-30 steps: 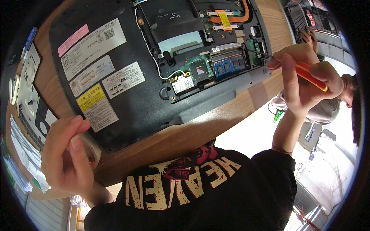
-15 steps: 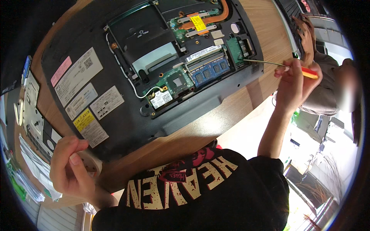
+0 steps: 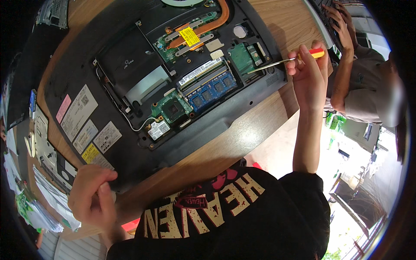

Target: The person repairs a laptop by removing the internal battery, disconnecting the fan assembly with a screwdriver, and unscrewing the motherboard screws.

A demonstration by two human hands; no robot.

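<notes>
An opened black laptop base [image 3: 208,134] lies underside up on a wooden table, its inner parts exposed. In my right hand [image 3: 311,80] is a screwdriver with a red and yellow handle [image 3: 313,53], its long metal shaft slanting down to the left. The tip is over the near edge of a green circuit board [image 3: 241,59] at the right; whether it touches cannot be seen. Left of that board sits a blue memory module [image 3: 212,91]. My left hand [image 3: 91,195] is closed near the laptop's lower left corner, its curled fingers hiding whatever they may hold.
A copper heat pipe [image 3: 203,31] and a white cable [image 3: 132,124] run through the laptop. Left of it lie a dark panel with white patches [image 3: 52,151] and papers [image 3: 56,197]. At the right, a co-worker's hands [image 3: 340,26] rest on a keyboard.
The laptop now appears lower and further left in view. My right hand is a little higher and further left, the screwdriver tip still at the green board. My left hand stays closed.
</notes>
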